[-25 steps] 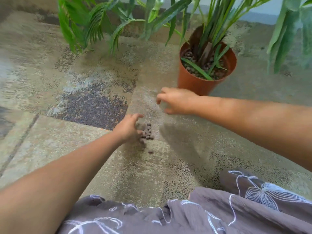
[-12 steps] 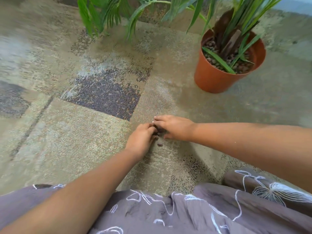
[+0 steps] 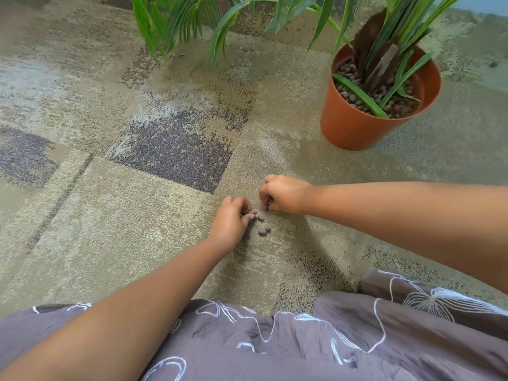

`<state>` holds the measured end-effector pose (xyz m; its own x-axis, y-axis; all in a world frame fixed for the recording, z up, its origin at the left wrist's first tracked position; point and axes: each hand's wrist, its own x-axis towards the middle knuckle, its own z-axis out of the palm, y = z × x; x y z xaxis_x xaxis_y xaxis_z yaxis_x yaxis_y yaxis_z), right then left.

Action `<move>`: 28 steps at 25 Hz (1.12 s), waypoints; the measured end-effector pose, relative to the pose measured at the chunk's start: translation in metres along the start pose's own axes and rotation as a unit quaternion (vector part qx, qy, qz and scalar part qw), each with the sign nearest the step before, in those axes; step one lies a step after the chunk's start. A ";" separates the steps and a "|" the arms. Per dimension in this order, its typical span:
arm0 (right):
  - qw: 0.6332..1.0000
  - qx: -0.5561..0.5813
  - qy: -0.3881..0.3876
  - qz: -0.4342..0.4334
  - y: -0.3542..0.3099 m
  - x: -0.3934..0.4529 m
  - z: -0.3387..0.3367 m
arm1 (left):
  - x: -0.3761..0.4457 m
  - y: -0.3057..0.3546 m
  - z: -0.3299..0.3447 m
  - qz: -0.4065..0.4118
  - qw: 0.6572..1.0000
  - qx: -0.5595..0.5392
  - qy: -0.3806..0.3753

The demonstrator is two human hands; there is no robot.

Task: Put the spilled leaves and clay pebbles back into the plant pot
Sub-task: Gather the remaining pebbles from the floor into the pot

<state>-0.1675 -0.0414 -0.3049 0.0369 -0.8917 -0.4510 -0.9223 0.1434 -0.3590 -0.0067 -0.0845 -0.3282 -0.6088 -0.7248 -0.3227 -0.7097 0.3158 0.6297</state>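
A small cluster of brown clay pebbles (image 3: pixel 262 226) lies on the carpet in front of me. My left hand (image 3: pixel 231 220) rests on the carpet beside them, its curled fingertips touching a few pebbles. Just to the right, my right hand (image 3: pixel 284 195) is closed in a loose fist around pebbles, knuckles up. The orange plant pot (image 3: pixel 354 125) stands upright at the upper right, filled with pebbles and green leaves around a brown stem. No spilled leaf shows on the floor.
Patterned beige and dark carpet (image 3: pixel 170 152) covers the floor. Long green fronds (image 3: pixel 192 20) of a plant hang over the top middle. My grey patterned garment (image 3: pixel 302 345) fills the bottom edge.
My right hand came down from near the pot to the pebble pile and closed into a fist on pebbles. My left hand curled its fingers at the pile. The view tilted down.
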 end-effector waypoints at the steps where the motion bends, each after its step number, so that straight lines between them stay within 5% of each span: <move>1: 1.000 0.016 0.004 0.010 0.003 0.000 -0.003 | 0.002 0.002 -0.002 -0.014 1.000 -0.016 0.000; 7: 0.994 0.078 0.047 0.068 0.019 -0.007 -0.031 | 0.009 0.033 -0.021 -0.088 0.973 -0.212 -0.006; 14: 0.979 0.128 0.119 0.106 0.026 -0.032 -0.066 | 0.024 0.092 -0.036 -0.058 0.924 -0.377 -0.011; 24: 0.912 0.135 0.362 0.136 0.058 -0.090 -0.118 | 0.058 0.176 -0.050 0.035 0.940 -0.339 -0.004; 28: 0.877 0.153 0.392 0.230 0.087 -0.098 -0.139 | 0.064 0.222 -0.037 0.068 0.956 -0.286 0.003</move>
<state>-0.3046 -0.0008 -0.1781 -0.6996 -0.7125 0.0529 -0.6192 0.5678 -0.5424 -0.1905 -0.0837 -0.1828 -0.6781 -0.7052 -0.2070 -0.3127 0.0219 0.9496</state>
